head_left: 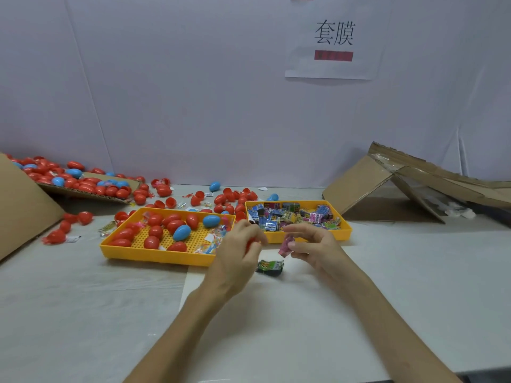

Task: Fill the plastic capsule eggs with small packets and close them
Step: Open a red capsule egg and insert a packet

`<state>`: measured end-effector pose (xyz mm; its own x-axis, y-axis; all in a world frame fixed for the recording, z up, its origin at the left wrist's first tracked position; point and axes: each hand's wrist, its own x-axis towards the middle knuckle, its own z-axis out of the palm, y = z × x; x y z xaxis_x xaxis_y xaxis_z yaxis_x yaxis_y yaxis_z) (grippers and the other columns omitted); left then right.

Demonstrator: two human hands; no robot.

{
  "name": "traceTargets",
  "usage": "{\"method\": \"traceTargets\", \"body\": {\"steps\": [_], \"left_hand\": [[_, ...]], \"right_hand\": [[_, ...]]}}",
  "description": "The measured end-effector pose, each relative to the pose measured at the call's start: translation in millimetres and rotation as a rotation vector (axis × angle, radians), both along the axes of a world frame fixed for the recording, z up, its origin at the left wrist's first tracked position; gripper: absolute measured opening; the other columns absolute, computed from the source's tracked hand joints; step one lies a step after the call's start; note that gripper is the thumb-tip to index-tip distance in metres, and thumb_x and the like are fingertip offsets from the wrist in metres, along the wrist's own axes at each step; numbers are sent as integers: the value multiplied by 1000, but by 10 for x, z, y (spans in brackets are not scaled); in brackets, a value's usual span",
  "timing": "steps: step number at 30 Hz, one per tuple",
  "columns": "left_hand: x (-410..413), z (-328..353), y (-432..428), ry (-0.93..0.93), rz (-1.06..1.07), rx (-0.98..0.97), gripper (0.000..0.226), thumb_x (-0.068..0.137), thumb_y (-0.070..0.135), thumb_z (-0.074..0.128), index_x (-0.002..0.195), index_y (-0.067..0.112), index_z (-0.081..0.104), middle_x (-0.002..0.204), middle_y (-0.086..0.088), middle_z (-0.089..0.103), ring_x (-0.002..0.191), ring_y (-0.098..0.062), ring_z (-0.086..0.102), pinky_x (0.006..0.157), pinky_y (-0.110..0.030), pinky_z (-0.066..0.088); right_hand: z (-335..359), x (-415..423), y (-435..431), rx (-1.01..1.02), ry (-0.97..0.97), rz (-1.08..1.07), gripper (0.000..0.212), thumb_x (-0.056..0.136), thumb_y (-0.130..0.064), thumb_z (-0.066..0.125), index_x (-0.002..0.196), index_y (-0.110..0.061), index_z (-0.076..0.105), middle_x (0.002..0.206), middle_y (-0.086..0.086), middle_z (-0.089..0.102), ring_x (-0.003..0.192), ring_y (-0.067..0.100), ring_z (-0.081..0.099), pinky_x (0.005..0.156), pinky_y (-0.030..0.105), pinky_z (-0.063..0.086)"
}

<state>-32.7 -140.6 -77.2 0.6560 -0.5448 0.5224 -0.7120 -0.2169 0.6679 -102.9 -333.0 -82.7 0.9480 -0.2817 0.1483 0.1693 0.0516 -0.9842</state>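
Red plastic peeks from the left hand (237,251) — its fingers curl round a capsule egg (250,243) just in front of the packet tray (344,233). Also before that tray, the right hand (315,244) pinches a pink packet (286,245). Left crumpled, the packet could bulge past the egg's rim — then it won't snap closed.

A white paper sheet (304,64) on the wall (166,78), at about one o'clock, carries two black characters, 套膜. The print on the packets (290,215) is too small to read.
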Motion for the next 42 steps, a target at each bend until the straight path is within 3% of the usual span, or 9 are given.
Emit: {"method": "traceTargets", "body": {"steps": [2, 4, 9, 13, 17, 23, 29, 33, 42], "left_hand": [[-17, -34, -5, 65, -16, 46, 3, 97, 31, 60, 95, 33, 61, 91, 6, 56, 84, -7, 53, 69, -18, 40], [-25, -46, -8, 194, -83, 59, 12, 91, 42, 69, 100, 40, 61, 89, 1, 58, 80, -7, 54, 67, -21, 46], [-44, -68, -74, 153, -108, 1, 7, 91, 29, 74, 98, 27, 74, 81, 1, 66, 75, -11, 59, 69, -25, 48], [-42, -52, -73, 145, -92, -129, 7, 94, 25, 71, 91, 25, 77, 81, 13, 70, 79, -6, 63, 67, -14, 46], [-31, -46, -82, 229, -50, -210, 9, 93, 27, 71, 88, 32, 78, 82, 13, 72, 82, -6, 66, 70, -21, 53], [-83, -4, -96, 394, -87, -233, 16, 91, 22, 75, 82, 35, 77, 78, 15, 71, 69, 1, 63, 56, -13, 47], [-94, -1, -87, 466, -100, -252, 15, 87, 16, 78, 78, 29, 79, 73, 9, 72, 61, 1, 63, 51, -10, 44], [-95, -18, -103, 423, -48, -223, 11, 82, 25, 83, 79, 34, 78, 75, 12, 71, 72, -5, 66, 61, -12, 51], [-30, -37, -93, 495, 33, -194, 7, 86, 21, 78, 79, 19, 79, 69, 12, 69, 64, 4, 60, 54, -12, 44]], "right_hand": [[4, -2, 20, 60, -42, 41, 33, 83, 14, 64, 98, -12, 77, 88, 11, 71, 83, 31, 73, 74, 29, 58], [27, -19, 26, 166, -75, 80, 31, 79, 14, 65, 92, -11, 77, 86, 12, 70, 85, 29, 73, 78, 30, 59], [58, -52, 56, 283, -117, 151, 25, 75, 8, 67, 84, -13, 76, 83, 8, 69, 86, 27, 72, 81, 32, 58], [60, -62, 107, 204, -96, 135, 18, 73, -3, 75, 79, -20, 74, 84, 4, 69, 82, 19, 69, 75, 29, 58], [63, -66, 153, 24, -82, 47, 15, 73, -14, 79, 82, -27, 75, 88, 0, 73, 83, 12, 68, 66, 22, 54], [8, -60, 175, -142, -90, -55, 13, 86, -3, 74, 95, -12, 70, 87, 8, 78, 80, 17, 73, 66, 25, 55], [-3, -48, 230, -279, -66, -80, 13, 86, -3, 75, 89, -16, 73, 79, 4, 76, 74, 17, 72, 63, 24, 54], [-7, -43, 235, -290, -68, -124, 14, 86, -6, 76, 90, -18, 77, 83, 3, 76, 77, 14, 71, 62, 23, 54], [-21, -44, 272, -273, -92, -86, 18, 85, -3, 76, 93, -19, 76, 83, 3, 77, 73, 15, 71, 63, 21, 52]]}}
